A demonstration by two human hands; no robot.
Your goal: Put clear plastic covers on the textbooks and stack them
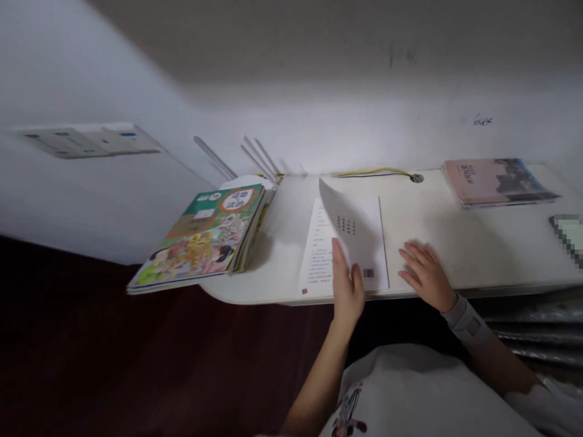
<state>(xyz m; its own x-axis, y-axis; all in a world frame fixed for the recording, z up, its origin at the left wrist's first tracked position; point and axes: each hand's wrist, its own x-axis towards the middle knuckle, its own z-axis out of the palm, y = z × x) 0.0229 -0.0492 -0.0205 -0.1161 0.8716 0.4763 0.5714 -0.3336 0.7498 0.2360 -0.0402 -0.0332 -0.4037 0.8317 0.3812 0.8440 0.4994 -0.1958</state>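
My left hand [347,285] pinches the lower edge of a thin white book [357,233] and lifts its cover, which curves up with a barcode at its bottom corner. A white page with printed lines of text [321,255] shows beneath it. My right hand [426,276] lies flat on the white desk [437,237], fingers apart, just right of the book and touching nothing else. A grey cuff [467,321] wraps the right wrist.
A thick stack of textbooks [200,237] with a colourful cover overhangs the desk's left end. A pink book [496,182] lies at the back right. A yellow-and-black cable [373,173] runs into a desk grommet [416,178]. A blurred, pixelated object [567,240] sits at the right edge.
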